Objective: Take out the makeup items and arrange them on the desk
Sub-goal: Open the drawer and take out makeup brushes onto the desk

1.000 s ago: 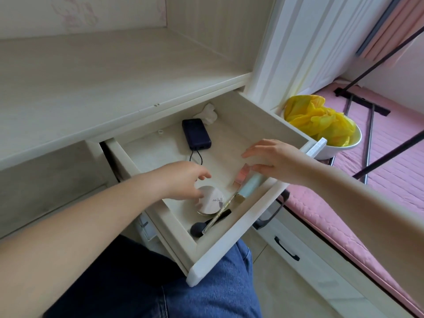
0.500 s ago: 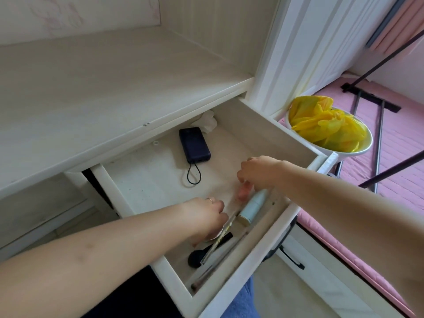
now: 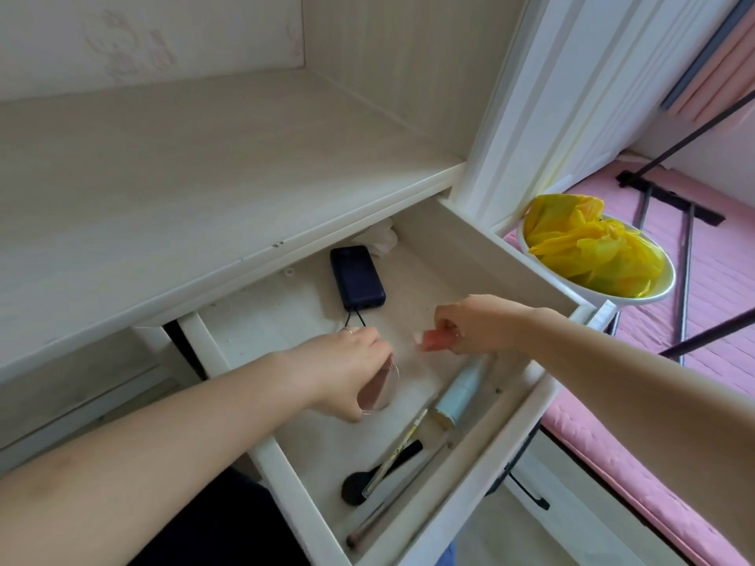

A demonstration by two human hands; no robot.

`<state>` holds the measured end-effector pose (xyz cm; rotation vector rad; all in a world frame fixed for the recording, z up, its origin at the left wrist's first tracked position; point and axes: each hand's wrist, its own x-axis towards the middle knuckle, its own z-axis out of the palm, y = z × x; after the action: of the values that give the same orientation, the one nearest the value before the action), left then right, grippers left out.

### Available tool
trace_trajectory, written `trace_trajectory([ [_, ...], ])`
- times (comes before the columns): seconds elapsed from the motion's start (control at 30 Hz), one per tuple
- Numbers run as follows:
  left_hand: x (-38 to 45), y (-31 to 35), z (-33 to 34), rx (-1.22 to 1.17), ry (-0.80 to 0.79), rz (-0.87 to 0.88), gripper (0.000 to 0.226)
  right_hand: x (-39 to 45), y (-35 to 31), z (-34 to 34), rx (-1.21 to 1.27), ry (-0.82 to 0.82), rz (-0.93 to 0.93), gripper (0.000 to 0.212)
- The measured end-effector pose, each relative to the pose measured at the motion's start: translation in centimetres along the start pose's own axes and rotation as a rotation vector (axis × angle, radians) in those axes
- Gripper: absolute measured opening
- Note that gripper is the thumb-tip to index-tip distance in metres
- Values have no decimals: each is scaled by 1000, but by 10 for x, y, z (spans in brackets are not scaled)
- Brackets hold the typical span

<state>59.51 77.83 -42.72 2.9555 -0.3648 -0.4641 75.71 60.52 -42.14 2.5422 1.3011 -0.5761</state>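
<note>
Left hand (image 3: 347,371): fingers curled round a round compact (image 3: 378,388), lifted on edge over the drawer (image 3: 482,455) floor. Right hand (image 3: 476,324): fingertips pinching a small pink tube (image 3: 433,341) above the drawer's middle. Lying along the front wall: pale blue tube (image 3: 457,396), thin pencil (image 3: 394,455), black-headed brush (image 3: 359,482), long brush (image 3: 392,508). Farther back, dark power bank (image 3: 357,277). Bare desk (image 3: 184,177) above.

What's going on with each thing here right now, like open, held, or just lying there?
Drawer: pulled open.
Left hand: grips round compact, lifted.
Right hand: pinches pink tube.
Blue tube: lying in drawer.
Brushes: lying in drawer.
Power bank: lying in drawer.
</note>
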Motion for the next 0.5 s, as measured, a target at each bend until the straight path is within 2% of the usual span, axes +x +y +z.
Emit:
trace_trajectory([
  [0.13,-40,-18,-39,-147,167,-47,69,-14,-12,-26,290,185,18,16],
  [0.27,-103,-36,-81,-196,327,-118,84,-29,-53,-71,648,409,-94,16],
  [0.33,-120,-43,-95,-211,373,-133,84,-30,-70,-84,836,446,-141,18],
  [0.4,-145,-53,-105,-207,425,-188,82,-28,-95,-98,904,456,-191,32],
  [0.43,-164,-60,-111,-190,461,-220,81,-23,-113,-110,939,454,-241,28],
  [0.5,-190,-74,-121,-169,498,-261,80,-13,-138,-126,992,450,-311,9],
])
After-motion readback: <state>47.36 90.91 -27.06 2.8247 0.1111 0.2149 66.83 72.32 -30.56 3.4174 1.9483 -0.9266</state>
